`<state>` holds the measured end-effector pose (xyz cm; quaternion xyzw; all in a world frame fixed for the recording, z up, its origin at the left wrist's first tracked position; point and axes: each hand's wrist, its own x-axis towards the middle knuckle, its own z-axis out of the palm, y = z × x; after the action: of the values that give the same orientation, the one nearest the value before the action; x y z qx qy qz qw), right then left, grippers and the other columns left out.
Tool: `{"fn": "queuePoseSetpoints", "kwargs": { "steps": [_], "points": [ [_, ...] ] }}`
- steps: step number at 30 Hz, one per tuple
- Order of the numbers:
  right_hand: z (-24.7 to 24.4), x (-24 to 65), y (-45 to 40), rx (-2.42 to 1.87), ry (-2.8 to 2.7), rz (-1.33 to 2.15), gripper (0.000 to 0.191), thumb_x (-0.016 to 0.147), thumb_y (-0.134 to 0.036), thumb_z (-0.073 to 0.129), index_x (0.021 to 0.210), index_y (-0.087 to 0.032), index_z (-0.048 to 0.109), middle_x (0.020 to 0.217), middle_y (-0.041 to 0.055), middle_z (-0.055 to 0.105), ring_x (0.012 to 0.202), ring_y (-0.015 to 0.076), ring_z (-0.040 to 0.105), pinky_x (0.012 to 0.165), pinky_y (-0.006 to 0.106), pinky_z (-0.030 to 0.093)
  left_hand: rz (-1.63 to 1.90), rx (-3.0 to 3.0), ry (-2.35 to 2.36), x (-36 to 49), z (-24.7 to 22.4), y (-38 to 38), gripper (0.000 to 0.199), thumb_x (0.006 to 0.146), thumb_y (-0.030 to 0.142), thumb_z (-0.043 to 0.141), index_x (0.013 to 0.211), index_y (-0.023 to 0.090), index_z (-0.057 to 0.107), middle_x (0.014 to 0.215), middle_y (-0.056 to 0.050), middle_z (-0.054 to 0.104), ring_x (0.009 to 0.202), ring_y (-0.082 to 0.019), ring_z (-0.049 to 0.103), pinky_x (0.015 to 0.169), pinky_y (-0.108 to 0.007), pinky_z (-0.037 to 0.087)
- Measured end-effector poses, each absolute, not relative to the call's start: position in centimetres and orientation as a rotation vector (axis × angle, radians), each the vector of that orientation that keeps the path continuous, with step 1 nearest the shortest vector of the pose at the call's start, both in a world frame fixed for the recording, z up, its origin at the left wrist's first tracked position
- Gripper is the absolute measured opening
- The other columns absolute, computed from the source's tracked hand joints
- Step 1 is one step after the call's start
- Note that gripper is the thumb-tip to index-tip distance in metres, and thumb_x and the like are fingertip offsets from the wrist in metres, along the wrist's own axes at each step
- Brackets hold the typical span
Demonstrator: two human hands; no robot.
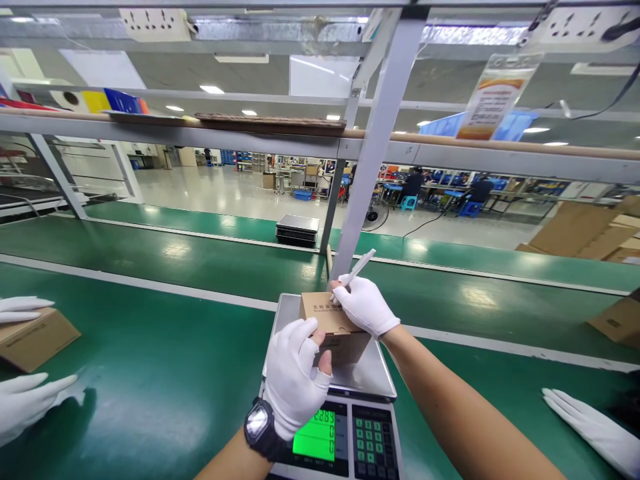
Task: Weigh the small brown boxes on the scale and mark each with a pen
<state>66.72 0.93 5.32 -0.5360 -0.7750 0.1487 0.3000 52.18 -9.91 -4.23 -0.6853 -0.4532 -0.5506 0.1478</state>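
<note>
A small brown cardboard box [345, 347] with dark print on its lid rests on the metal pan of a digital scale [377, 378], whose display glows green. My right hand [367, 303], in a white glove with bare fingertips, is closed around a white pen [361, 265], its lower end at the top of the box. At the box's near left side is my left hand [297, 373], gloved likewise, fingers curled but apart and touching the box; a black watch is on that wrist.
At the left, a co-worker's gloved hands [30, 400] are beside another box [37, 337]. A gloved hand [590, 427] lies at the lower right. A metal post [373, 140] rises behind the scale; a second scale [297, 227] stands farther back.
</note>
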Motion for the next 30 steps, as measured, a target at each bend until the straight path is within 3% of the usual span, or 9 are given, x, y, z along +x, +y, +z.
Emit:
{"fn": "queuePoseSetpoints", "kwargs": {
  "steps": [11,15,17,20,23,26,30],
  "points": [
    [5.3,66.8,1.2,-1.456,-1.997,0.381,0.026,0.087,-0.032,0.047,0.069,-0.02,0.059,0.074,0.0053,0.068,0.074,0.0204,0.063,0.072,0.028,0.044,-1.598,-1.94,-1.323,52.4,-4.1,-9.8,0.028,0.088,0.021,0.055,0.116,0.018,0.056,0.121,-0.012,0.056,0.113,-0.029,0.053,0.091,-0.047,0.048],
    [4.6,67.5,1.1,-1.352,-1.834,0.563,0.026,0.085,-0.033,0.049,0.064,-0.019,0.056,0.064,0.0033,0.063,0.064,0.0193,0.059,0.063,0.027,0.044,-1.594,-1.927,-1.362,52.7,-4.3,-10.3,0.028,0.089,0.022,0.053,0.117,0.019,0.055,0.121,-0.013,0.056,0.112,-0.03,0.053,0.089,-0.048,0.048],
    [4.3,67.2,0.0,-1.272,-1.696,0.627,0.03,0.087,-0.039,0.051,0.065,-0.019,0.054,0.06,0.0019,0.06,0.06,0.018,0.056,0.058,0.026,0.042,-1.61,-1.866,-1.424,53.6,-4.3,-10.8,0.033,0.089,0.032,0.056,0.119,0.019,0.054,0.122,-0.016,0.054,0.112,-0.032,0.052,0.088,-0.051,0.049],
    [4.1,65.9,-2.5,-1.152,-1.62,0.743,0.037,0.089,-0.051,0.05,0.073,-0.019,0.057,0.059,0.0,0.057,0.054,0.0155,0.051,0.051,0.025,0.04,-1.663,-1.674,-1.609,55.1,-4.1,-10.7,0.064,0.07,0.057,0.072,0.117,0.018,0.054,0.129,-0.021,0.046,0.119,-0.041,0.043,0.089,-0.06,0.046],
    [4.2,65.1,-4.1,-1.06,-1.639,0.891,0.042,0.087,-0.058,0.053,0.094,-0.018,0.063,0.066,0.0012,0.061,0.053,0.0149,0.052,0.051,0.025,0.042,-1.646,-1.61,-1.71,54.6,-3.3,-9.0,0.07,0.052,0.051,0.081,0.11,0.019,0.056,0.131,-0.018,0.042,0.125,-0.042,0.035,0.097,-0.059,0.042],
    [3.8,66.7,-3.1,-1.06,-1.548,0.856,0.055,0.081,-0.063,0.058,0.107,-0.015,0.064,0.079,0.006,0.067,0.061,0.0162,0.057,0.059,0.027,0.048,-1.586,-1.539,-1.758,50.6,-2.8,-7.3,0.061,0.054,0.042,0.077,0.106,0.018,0.056,0.123,-0.015,0.046,0.12,-0.037,0.041,0.099,-0.052,0.042],
    [-0.2,73.6,-0.5,-1.312,-1.303,0.755,0.062,0.074,-0.067,0.061,0.111,-0.017,0.065,0.092,0.0094,0.07,0.071,0.0207,0.062,0.068,0.034,0.053,-1.442,-1.247,-1.879,42.0,-6.0,-7.9,0.054,0.063,0.048,0.071,0.103,0.015,0.057,0.116,-0.015,0.049,0.11,-0.034,0.047,0.097,-0.049,0.042]
  ]
}}
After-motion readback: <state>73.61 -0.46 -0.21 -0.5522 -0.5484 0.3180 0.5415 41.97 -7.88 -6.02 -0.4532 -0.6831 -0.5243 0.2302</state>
